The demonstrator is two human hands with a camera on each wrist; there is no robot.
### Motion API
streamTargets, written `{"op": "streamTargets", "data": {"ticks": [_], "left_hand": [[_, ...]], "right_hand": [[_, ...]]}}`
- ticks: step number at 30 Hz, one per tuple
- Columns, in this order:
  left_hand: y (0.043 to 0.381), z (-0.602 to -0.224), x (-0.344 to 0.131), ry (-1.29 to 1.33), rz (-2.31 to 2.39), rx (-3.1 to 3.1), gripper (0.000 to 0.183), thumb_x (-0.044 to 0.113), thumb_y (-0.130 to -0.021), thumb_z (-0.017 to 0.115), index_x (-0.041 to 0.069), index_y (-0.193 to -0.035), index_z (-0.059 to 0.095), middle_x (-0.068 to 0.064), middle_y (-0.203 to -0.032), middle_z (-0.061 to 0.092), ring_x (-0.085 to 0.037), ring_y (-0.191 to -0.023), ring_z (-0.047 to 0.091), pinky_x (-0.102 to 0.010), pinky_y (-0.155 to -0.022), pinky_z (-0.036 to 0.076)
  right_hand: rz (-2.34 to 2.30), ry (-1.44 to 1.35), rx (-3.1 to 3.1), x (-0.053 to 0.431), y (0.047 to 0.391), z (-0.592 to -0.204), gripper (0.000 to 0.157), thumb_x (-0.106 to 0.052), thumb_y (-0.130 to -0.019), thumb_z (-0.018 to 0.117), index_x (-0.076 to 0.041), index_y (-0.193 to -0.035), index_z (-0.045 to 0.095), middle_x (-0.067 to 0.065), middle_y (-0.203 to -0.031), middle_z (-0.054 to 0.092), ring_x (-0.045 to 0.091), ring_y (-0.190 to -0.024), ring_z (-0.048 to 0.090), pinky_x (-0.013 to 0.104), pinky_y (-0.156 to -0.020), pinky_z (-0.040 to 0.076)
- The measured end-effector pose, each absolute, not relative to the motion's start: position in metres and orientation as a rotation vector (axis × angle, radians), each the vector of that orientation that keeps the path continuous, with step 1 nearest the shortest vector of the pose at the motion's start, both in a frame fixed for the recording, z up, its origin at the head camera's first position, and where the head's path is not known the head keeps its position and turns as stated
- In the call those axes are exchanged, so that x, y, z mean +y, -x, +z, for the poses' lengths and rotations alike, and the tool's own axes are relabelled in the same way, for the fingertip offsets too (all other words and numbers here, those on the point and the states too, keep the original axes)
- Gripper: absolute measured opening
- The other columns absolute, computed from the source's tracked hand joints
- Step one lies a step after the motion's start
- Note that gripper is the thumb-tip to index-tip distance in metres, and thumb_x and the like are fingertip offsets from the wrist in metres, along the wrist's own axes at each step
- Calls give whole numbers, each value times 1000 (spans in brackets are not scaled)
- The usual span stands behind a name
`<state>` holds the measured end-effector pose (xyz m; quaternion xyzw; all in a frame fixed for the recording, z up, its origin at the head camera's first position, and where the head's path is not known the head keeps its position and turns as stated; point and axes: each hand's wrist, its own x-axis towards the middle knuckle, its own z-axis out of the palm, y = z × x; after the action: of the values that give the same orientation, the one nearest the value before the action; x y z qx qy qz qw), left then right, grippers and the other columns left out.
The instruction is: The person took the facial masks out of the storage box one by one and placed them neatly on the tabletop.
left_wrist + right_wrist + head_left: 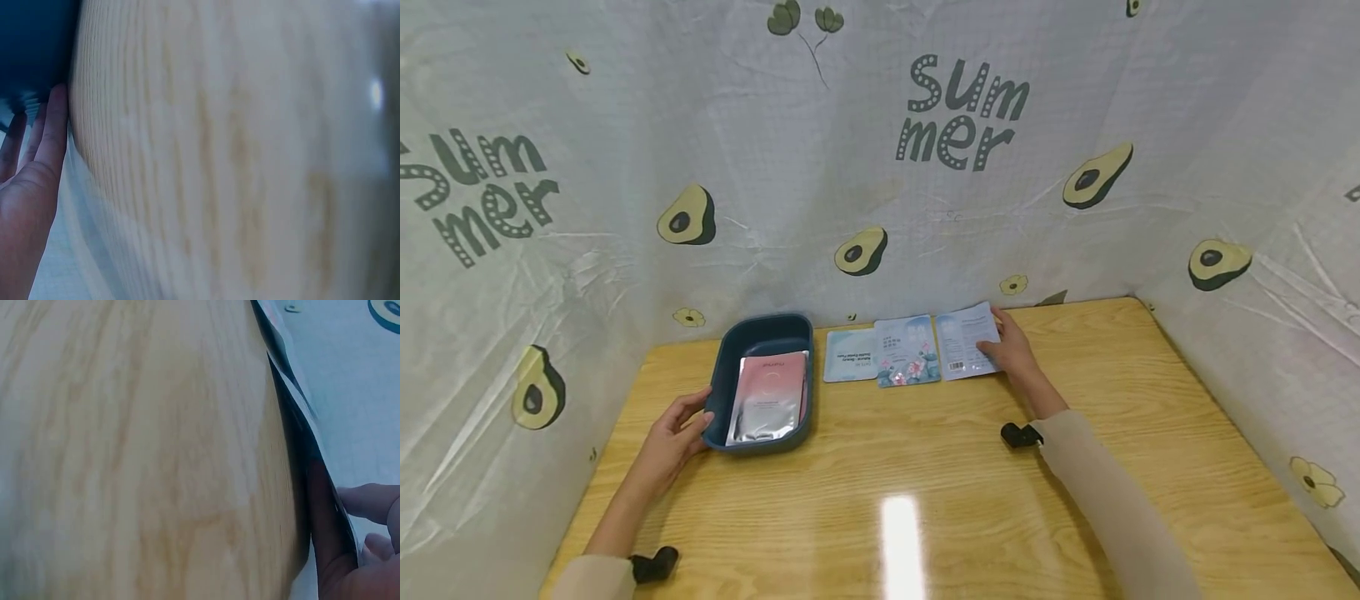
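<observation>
My right hand (1017, 350) pinches the right edge of a pale blue sheet mask packet (966, 333), thumb on its printed face. In the right wrist view fingers (330, 525) lie behind the packet's thin edge. Left of it lies a blue mask packet (908, 354) with pink flowers, then a light blue packet (850, 356) with printed text. My left hand (676, 433) rests against the left side of a dark blue plastic basket (722, 392), its straight fingers (53, 131) touching the outer wall. Inside the basket lies a pink and silver mask packet (769, 396) on others.
The wooden table (940, 483) runs up to a white curtain (760, 167) printed with avocados, which also hangs at both sides. A bright light reflection lies on the tabletop at the front. Black wrist straps (655, 565) show at both sleeves.
</observation>
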<state>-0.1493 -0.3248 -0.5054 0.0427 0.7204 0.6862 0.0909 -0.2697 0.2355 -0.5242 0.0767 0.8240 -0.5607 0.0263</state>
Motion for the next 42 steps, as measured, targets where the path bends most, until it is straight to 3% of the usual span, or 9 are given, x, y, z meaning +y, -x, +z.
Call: {"op": "streamTargets", "data": {"ticks": [5,11,17,21,23,29,35,42], "left_hand": [[151,-505,-324,-111,2015,2160,55,17,-107,53,4,-157,32,1,-142,43,-1,-116,59,-25,-86,57],[153,-509,-325,-123,2004,2159,55,17,-107,53,5,-157,33,6,-140,44,0,-116,59,-25,-87,57],[155,-505,-321,-111,1991,2164,55,20,-107,54,7,-157,34,8,-139,43,0,-116,58,-25,-88,56],[155,-503,-319,-93,1979,2172,56,20,-107,55,6,-157,33,8,-139,43,1,-116,58,-24,-89,55],[153,-502,-319,-92,1986,2164,56,19,-107,54,6,-157,33,6,-140,42,1,-116,58,-24,-88,56],[151,-503,-319,-105,2009,2151,56,19,-107,54,6,-157,32,4,-142,42,0,-117,58,-25,-88,56],[150,-507,-323,-84,2001,2169,56,19,-107,54,7,-157,33,8,-139,44,1,-116,58,-24,-87,56],[148,-508,-326,-108,2036,2149,55,18,-107,54,5,-157,33,9,-138,46,0,-115,58,-25,-86,57]], "right_hand": [[-1528,-209,2702,233,269,-518,80,7,-95,62,-2,-161,19,31,-154,38,44,-136,45,53,-110,40],[-1280,-152,2869,229,266,-509,77,8,-89,64,4,-157,27,33,-153,37,46,-141,36,54,-116,30],[-1066,-196,2972,215,263,-494,66,-5,-94,66,2,-153,38,35,-150,36,55,-139,28,64,-112,25],[-1178,-28,2962,196,260,-479,62,-4,-94,64,2,-152,41,34,-151,36,54,-140,25,65,-113,22],[-1253,106,2922,185,259,-470,61,-3,-95,61,1,-152,41,32,-152,37,50,-141,29,63,-114,24],[-1406,391,2750,143,258,-445,60,-6,-98,55,-8,-156,38,22,-152,43,42,-137,43,55,-103,43],[-1427,612,2646,97,260,-427,57,-7,-100,55,-9,-155,40,18,-149,48,37,-133,50,47,-106,46],[-1527,677,2487,52,261,-409,51,-9,-102,53,-9,-153,44,15,-147,52,30,-130,55,40,-104,48]]}}
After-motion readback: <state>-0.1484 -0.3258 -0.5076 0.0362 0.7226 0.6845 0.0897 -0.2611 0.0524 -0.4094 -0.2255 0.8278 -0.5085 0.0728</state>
